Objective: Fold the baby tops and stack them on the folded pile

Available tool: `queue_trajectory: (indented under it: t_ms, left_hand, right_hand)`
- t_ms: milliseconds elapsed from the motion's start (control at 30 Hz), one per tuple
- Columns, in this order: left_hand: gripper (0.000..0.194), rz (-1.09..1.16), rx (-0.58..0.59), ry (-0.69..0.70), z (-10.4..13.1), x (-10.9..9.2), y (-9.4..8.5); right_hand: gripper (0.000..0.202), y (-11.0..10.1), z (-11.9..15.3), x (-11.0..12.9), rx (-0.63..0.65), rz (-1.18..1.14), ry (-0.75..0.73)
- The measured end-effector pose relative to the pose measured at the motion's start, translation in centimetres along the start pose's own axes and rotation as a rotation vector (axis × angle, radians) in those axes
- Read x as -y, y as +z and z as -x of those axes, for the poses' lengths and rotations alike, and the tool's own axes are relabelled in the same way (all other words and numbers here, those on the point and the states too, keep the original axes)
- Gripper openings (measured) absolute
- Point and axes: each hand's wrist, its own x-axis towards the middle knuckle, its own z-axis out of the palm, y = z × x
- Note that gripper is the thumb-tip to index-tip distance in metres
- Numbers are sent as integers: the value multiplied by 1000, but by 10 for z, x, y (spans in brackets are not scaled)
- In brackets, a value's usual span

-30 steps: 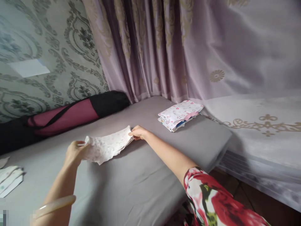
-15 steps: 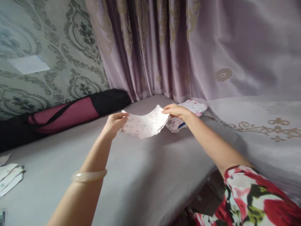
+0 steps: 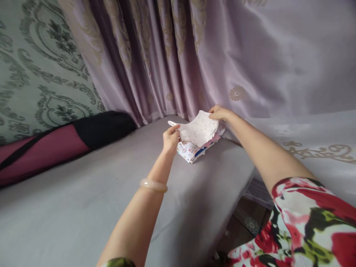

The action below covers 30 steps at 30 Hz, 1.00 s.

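Bed edge [image 3: 244, 160] near cloth [image 3: 198, 128] in both hands [image 3: 171, 138] [image 3: 221, 113]

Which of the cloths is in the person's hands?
The uppermost one: the white cloth with small faint marks, gripped by the left hand and right hand. The others lie below it in the stack.

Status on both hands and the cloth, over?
Left hand and right hand gripping opposite ends of pale cloth. Cloth sagging over folded stack. No obstruction visible.

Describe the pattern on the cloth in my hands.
The cloth is whitish with small, faint, scattered marks, best seen in the head view.
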Motion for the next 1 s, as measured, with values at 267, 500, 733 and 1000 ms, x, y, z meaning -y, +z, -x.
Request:
queue_trajectory:
  t_ms: [267,500,733,1000]
  left_hand:
    - [41,158,2,-91,5,35,24]
    - [48,154,9,-166,3,57,18]
    - [45,124,29,-217,3,71,5]
    - [40,78,67,-182,10,77,-5]
  right_hand:
    - [36,1,-29,-23,-56,168,2]
    - [40,15,-30,-26,-100,248,-35]
    - [42,40,-29,-33,-159,323,-78]
    - [41,66,-24,-53,-163,365,-52]
